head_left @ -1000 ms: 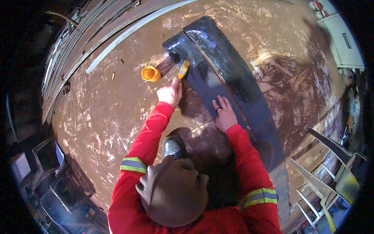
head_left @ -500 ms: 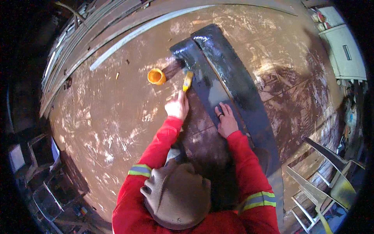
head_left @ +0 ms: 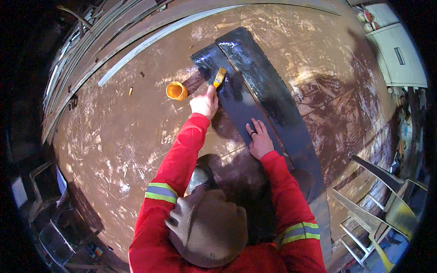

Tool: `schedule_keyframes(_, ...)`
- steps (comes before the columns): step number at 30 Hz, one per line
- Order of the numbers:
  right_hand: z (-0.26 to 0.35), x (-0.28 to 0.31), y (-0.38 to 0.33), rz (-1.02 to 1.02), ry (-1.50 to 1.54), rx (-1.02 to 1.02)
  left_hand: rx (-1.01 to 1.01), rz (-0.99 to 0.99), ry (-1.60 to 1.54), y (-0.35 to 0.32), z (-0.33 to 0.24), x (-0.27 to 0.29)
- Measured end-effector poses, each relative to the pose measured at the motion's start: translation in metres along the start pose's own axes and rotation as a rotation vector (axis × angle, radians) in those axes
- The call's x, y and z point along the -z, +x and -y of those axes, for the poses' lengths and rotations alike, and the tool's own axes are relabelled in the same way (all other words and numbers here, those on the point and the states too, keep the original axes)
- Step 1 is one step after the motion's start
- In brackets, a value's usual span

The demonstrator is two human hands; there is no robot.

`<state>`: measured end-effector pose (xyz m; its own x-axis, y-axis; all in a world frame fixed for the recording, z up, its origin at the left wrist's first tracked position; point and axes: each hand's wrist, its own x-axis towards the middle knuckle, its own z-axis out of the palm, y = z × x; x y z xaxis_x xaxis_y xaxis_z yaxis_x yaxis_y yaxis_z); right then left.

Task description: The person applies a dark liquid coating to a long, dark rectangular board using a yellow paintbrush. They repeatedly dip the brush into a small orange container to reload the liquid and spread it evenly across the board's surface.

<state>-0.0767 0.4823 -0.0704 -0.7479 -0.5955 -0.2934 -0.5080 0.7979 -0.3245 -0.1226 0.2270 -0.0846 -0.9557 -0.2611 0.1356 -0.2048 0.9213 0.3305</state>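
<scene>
My left hand (head_left: 205,104) is closed round the handle of a paintbrush (head_left: 220,77), whose bristles are over the far part of a long dark strip (head_left: 239,103). That strip is glossy and wet-looking at its far end, duller nearer me. My right hand (head_left: 261,140), a dark ring on one finger, lies on the same strip with its fingers stretched out. A second dark strip (head_left: 268,75) runs alongside on the right, with a narrow gap between them. Just left of the brush stands a small orange-yellow pot (head_left: 176,91) with an open top.
Long metal bars (head_left: 102,43) are stacked at the far left, with a pale bar (head_left: 154,41) beside them. A whitish cabinet (head_left: 395,57) stands at the far right. Metal frames (head_left: 364,214) lie at the near right. The brown floor (head_left: 118,141) is smeared with pale marks.
My left hand has moved the brush away from me, from the strip's left edge to over its surface. The right hand stays on the strip. The whole view has shifted slightly.
</scene>
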Motion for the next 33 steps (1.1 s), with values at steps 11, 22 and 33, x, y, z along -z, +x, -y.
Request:
schedule_keyframes(11, -0.006, 0.005, -0.004, -0.017, 0.105, 0.014, -0.196, 0.028, -0.072, -0.056, 0.024, 0.008)
schedule_keyframes(22, -0.003, 0.005, -0.004, -0.051, 0.168, -0.016, -0.091, 0.009, 0.089, -0.034, 0.008, -0.001)
schedule_keyframes(33, -0.006, -0.006, -0.01, -0.074, 0.2, -0.009, -0.143, -0.065, -0.054, -0.106, 0.004, 0.02)
